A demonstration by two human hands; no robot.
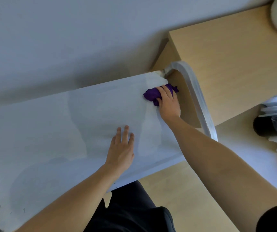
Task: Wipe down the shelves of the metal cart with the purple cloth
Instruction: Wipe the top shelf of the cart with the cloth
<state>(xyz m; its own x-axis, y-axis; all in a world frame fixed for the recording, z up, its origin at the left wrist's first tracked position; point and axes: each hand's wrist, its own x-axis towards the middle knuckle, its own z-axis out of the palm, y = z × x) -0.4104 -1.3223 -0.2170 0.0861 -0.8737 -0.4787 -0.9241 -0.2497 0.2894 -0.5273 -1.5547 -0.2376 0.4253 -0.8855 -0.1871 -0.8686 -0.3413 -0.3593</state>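
Nearest, the left hand [121,148] lay flat and open on the cart's top shelf [50,131]; the right hand [168,104] gripped the purple cloth [151,95] far right, apparently mid-wipe, a leftward sweep likely next.

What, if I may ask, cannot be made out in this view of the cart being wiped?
Lower shelves: head view, hidden under the top shelf.
Part of the cloth: head view, covered by the right hand.
Bin contents: head view, blurred and cut by the right edge.

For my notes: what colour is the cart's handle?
The handle is silvery grey; the head view shows it.
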